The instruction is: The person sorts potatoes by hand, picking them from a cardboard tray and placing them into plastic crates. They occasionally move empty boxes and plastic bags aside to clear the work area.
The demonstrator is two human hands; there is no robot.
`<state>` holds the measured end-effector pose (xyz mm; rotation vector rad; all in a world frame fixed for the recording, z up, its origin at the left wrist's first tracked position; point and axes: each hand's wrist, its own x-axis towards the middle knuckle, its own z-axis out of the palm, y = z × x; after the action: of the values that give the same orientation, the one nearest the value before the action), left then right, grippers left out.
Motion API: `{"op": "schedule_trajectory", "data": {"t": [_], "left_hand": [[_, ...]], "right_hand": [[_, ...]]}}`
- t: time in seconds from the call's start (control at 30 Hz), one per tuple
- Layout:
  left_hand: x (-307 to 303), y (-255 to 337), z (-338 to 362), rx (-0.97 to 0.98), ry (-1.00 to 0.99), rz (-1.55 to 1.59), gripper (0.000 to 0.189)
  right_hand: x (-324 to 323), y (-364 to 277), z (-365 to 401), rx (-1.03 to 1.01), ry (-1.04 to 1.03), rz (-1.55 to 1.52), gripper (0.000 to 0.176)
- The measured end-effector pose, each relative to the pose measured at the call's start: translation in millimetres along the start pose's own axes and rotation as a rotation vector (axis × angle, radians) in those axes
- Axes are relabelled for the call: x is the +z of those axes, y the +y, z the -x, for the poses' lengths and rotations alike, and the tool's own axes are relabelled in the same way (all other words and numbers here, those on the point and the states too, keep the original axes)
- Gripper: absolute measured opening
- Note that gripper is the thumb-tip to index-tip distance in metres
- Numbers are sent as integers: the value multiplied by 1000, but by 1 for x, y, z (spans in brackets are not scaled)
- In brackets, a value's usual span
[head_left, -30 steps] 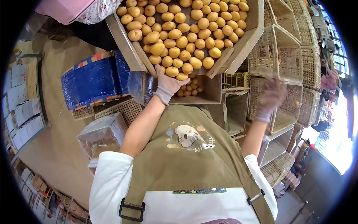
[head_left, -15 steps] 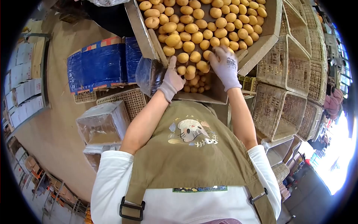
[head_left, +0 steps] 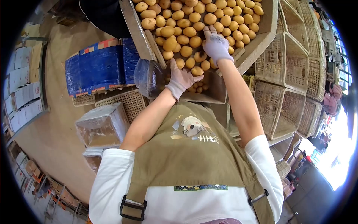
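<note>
Many yellow potatoes (head_left: 182, 40) lie on a sloping tray with wooden side boards (head_left: 137, 31). Gloved in pale fabric, my left hand (head_left: 181, 79) is at the tray's lower mouth, fingers spread, beside a potato (head_left: 197, 71). My right hand (head_left: 217, 46), also gloved, reaches in from the right with its fingers stretched out among the potatoes. A potato with a dark patch (head_left: 200, 56) lies just left of its wrist. Below the mouth, a box (head_left: 214, 95) holds more potatoes (head_left: 197, 88), partly hidden by my left hand.
Stacked plastic crates (head_left: 270, 108) stand along the right. To the left are a blue-wrapped box (head_left: 95, 72), a flat crate (head_left: 128, 104) and a plastic-wrapped carton (head_left: 100, 125). A clear plastic bag (head_left: 144, 76) hangs by the tray's left corner.
My right hand has moved up the tray and slightly left, over the potatoes. My left hand has shifted right across the mouth. Several potatoes at the mouth have dropped away or changed place.
</note>
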<state>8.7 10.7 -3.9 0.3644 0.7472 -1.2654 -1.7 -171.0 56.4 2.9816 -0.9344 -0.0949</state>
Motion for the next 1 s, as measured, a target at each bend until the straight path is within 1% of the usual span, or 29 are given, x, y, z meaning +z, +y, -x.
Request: {"op": "schedule_trajectory", "data": {"t": [0.03, 0.1, 0.13, 0.17, 0.23, 0.27, 0.3, 0.33, 0.37, 0.4, 0.43, 0.47, 0.53, 0.57, 0.6, 0.63, 0.67, 0.7, 0.73, 0.77, 0.8, 0.83, 0.87, 0.9, 0.93, 1.0], "left_hand": [[-2, 3, 0, -29, -64, 48, 89], [-11, 2, -5, 7, -182, 31, 87], [-16, 3, -7, 26, -240, 23, 86], [-14, 7, -4, -16, -221, 79, 81], [-15, 13, -2, -29, -271, 140, 79], [-16, 14, 0, -35, -294, 176, 78], [-13, 13, 5, -13, -245, 131, 79], [-13, 14, 4, 23, -297, 72, 80], [-15, 14, 2, 60, -347, 13, 81], [-17, 14, 1, 96, -394, -46, 82], [-26, 11, -6, 264, -452, -403, 82], [-35, 8, -13, 458, -466, -745, 83], [-31, 7, -14, 333, -479, -460, 81], [-25, 9, -12, 260, -479, -288, 79], [-28, 9, -14, 284, -476, -377, 76], [-34, 9, -18, 308, -473, -468, 73], [-31, 12, -15, 257, -385, -446, 70], [-28, 15, -12, 207, -296, -418, 67], [-14, 18, 3, 83, -122, -272, 64], [-7, 20, 13, -38, 52, -120, 61], [-9, 20, 16, 27, 70, -185, 58], [-10, 20, 17, 96, 88, -247, 56], [-16, 19, 18, 163, 111, -307, 54], [-46, 23, 2, 184, -126, -303, 60], [-40, 21, 8, 174, -95, -218, 65], [-11, 22, 20, 158, -45, -61, 73]], "right_hand": [[1, 1, -9, 40, -109, 21, 43], [-32, -11, -27, 109, -335, 64, 42], [-38, -8, -31, 146, -459, -54, 40], [-32, -6, -28, 116, -392, -58, 41], [-11, 3, -17, 40, -254, -94, 39], [-2, 11, -8, 20, -175, -150, 43], [-16, 13, 11, 0, -36, -324, 49], [-45, 16, 30, -28, 9, -510, 48], [-64, 32, 46, -8, 114, -536, 38], [-69, 68, 56, 61, 209, -542, 30], [-60, 120, 61, 183, 512, -310, 31], [-88, 132, 67, 342, 711, -381, 36], [-89, 130, 67, 307, 794, -354, 42], [-84, 121, 66, 250, 672, -399, 46], [-80, 111, 65, 198, 547, -446, 51], [-77, 69, 60, 84, 381, -566, 52], [-62, 41, 53, -195, 320, -460, 44], [-44, 16, 50, -347, 344, -322, 37], [-27, -2, 46, -499, 365, -178, 33], [-14, -8, 35, -332, 144, -262, 30], [-17, -19, 23, -164, -77, -340, 28], [-24, -27, 10, -180, 60, -314, 20], [-43, -41, -2, -188, 37, -315, 30], [-31, -48, -17, -225, -5, -289, 32], [-19, -54, -30, -261, -45, -263, 34], [-27, -66, -42, -189, -201, -149, 41]]}}
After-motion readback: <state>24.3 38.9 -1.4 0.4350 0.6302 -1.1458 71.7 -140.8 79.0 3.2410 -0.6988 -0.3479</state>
